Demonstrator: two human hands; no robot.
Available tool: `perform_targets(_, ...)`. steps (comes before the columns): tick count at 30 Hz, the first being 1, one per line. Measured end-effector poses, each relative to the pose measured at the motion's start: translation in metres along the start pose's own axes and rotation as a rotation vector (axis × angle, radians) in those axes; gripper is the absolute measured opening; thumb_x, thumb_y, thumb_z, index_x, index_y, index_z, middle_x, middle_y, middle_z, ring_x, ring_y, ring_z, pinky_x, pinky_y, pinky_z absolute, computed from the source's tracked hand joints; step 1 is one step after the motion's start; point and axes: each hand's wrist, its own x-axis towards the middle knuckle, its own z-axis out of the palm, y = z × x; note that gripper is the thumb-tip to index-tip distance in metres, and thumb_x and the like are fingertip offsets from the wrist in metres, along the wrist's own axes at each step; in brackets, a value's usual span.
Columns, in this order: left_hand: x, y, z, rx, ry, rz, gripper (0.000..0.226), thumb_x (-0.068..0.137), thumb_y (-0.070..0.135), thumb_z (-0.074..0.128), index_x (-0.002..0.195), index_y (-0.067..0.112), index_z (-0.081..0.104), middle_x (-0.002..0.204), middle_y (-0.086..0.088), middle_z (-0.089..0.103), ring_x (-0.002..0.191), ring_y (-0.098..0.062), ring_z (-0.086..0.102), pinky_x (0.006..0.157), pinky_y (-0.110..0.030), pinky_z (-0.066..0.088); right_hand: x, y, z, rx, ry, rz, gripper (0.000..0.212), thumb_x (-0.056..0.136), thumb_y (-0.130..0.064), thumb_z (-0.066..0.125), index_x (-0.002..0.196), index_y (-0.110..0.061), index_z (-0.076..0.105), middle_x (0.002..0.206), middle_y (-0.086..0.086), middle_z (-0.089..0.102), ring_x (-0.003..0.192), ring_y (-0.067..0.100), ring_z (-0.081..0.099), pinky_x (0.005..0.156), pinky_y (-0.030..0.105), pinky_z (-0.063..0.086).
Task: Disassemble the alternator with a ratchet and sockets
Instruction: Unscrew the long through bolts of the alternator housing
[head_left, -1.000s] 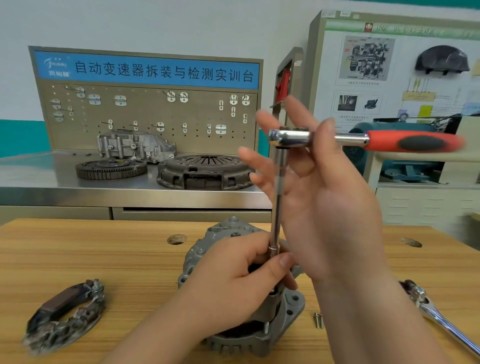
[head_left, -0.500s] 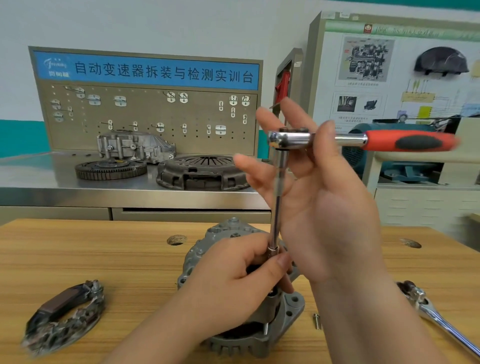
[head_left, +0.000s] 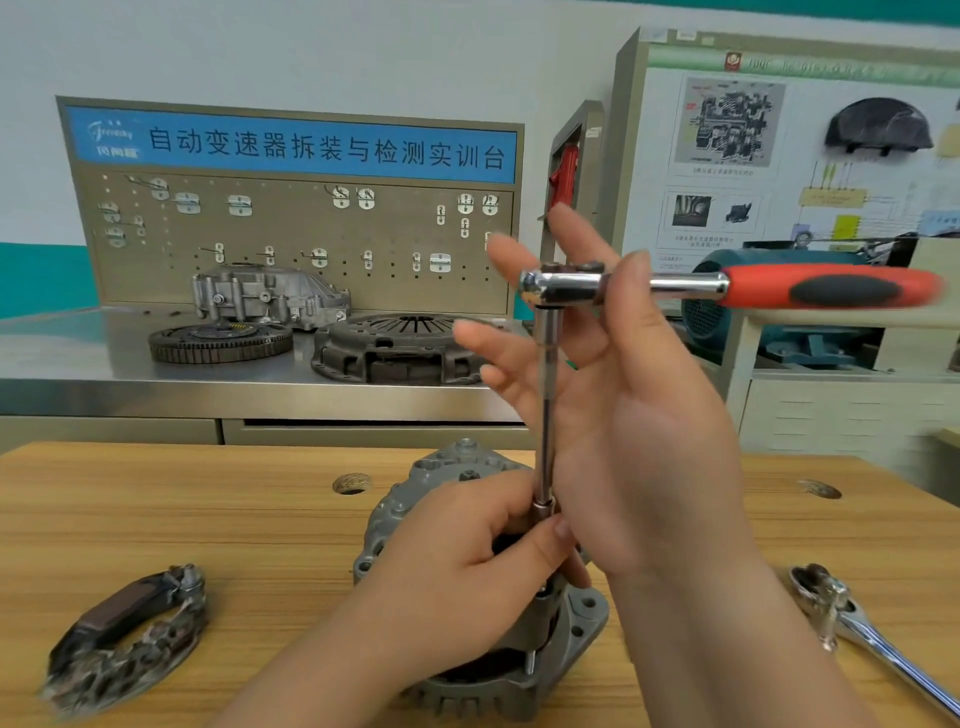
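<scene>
The grey alternator (head_left: 569, 639) stands on the wooden table (head_left: 208, 519), partly hidden by my hands. A chrome extension bar (head_left: 545, 405) rises upright from it to a ratchet with a red and black handle (head_left: 831, 286) pointing right. My left hand (head_left: 467, 571) curls its fingers and thumb round the socket at the bar's lower end (head_left: 543, 512), on top of the alternator. At the ratchet head, my right hand (head_left: 649, 441) has straight, spread fingers behind the head and the thumb lying across the chrome neck.
A removed dark rectifier part (head_left: 124, 639) lies at the front left of the table. A second chrome ratchet (head_left: 857, 629) lies at the front right. Behind the table, a steel bench carries a clutch cover (head_left: 400, 348), a flywheel (head_left: 221, 340) and a housing below a pegboard.
The ratchet head has drifted slightly left and my right hand's fingers have spread a little. My left hand stays on the socket.
</scene>
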Motion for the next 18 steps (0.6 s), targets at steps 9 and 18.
perform_targets(9, -0.0011, 0.0019, -0.0011, 0.014, 0.009, -0.043, 0.02, 0.085, 0.038, 0.053, 0.086, 0.026, 0.068, 0.073, 0.02, 0.071, 0.066, 0.0, 0.063, 0.061, -0.022, 0.05, 0.0009, -0.0018, -0.0006, -0.078, 0.046, -0.1, 0.028, 0.086, -0.033, 0.055, 0.111, -0.033, 0.068, 0.119, -0.008, 0.069, 0.097, 0.015, 0.066, 0.072, 0.024, 0.049)
perform_targets(18, -0.0006, 0.0024, -0.0001, -0.016, -0.008, 0.014, 0.024, 0.083, 0.053, 0.047, 0.089, 0.038, 0.064, 0.076, 0.02, 0.068, 0.071, -0.004, 0.062, 0.068, -0.032, 0.051, 0.0018, -0.0021, -0.004, 0.057, 0.003, 0.06, 0.052, 0.083, -0.049, 0.039, 0.123, -0.02, 0.056, 0.093, 0.0, 0.076, 0.071, 0.016, 0.072, 0.069, 0.025, 0.056)
